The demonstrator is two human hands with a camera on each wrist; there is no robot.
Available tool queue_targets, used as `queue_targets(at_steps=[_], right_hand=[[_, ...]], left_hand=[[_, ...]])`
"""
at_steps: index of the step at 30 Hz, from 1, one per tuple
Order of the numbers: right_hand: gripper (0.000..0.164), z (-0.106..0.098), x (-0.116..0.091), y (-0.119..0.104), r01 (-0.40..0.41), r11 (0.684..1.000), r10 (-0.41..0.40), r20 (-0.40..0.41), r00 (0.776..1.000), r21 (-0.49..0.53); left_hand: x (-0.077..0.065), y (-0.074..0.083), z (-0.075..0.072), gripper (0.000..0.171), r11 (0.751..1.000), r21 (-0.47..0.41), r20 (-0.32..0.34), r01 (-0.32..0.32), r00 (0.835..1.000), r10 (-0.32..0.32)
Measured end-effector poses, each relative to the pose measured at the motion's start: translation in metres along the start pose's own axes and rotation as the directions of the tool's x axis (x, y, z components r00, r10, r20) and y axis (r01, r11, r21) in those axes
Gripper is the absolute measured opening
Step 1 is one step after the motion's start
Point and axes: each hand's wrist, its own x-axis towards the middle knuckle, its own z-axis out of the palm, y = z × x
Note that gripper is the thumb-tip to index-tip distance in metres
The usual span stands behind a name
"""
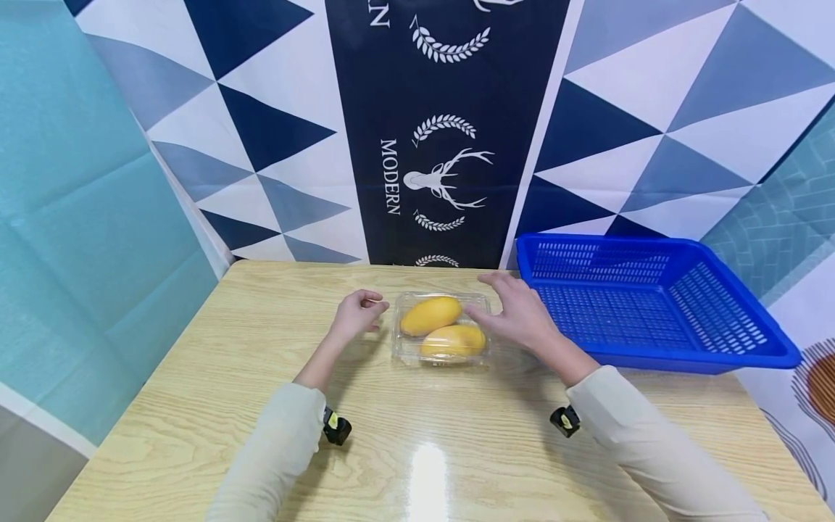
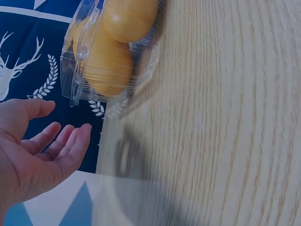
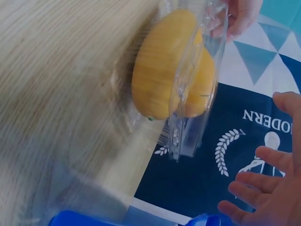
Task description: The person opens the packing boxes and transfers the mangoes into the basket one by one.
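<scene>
Two yellow mangoes (image 1: 431,316) lie inside a clear plastic clamshell box (image 1: 406,355) on the wooden table. In the left wrist view the box's lid (image 2: 70,77) is down over the fruit. My left hand (image 1: 356,315) hovers just left of the box, fingers loosely bent and holding nothing. On the other side, my right hand (image 1: 520,312) is spread at the box's right edge, its thumb overlapping that edge in the head view. The right wrist view shows those fingers (image 3: 256,181) apart from the box, with nothing in them.
A blue perforated plastic basket (image 1: 652,355) stands at the right, close beyond my right hand. The wooden table (image 1: 274,290) ends at a patterned cloth (image 1: 443,145) behind the box. Light blue cloth (image 1: 85,217) hangs at the left.
</scene>
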Motion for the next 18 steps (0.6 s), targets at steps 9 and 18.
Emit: queue_targets(at_steps=[9, 18], right_hand=[[0.064, 0.009, 0.000, -0.004, 0.073, 0.997, -0.073, -0.017, 0.997, 0.001], [0.065, 0.020, -0.001, -0.013, 0.107, 0.994, -0.107, 0.016, 0.994, -0.021]], left_hand=[[0.002, -0.002, 0.005, 0.033, 0.997, -0.070, 0.021, 0.045, 0.999, -0.043], [0.004, -0.006, 0.007, 0.032, 0.978, -0.171, 0.062, 0.118, 0.992, -0.108]])
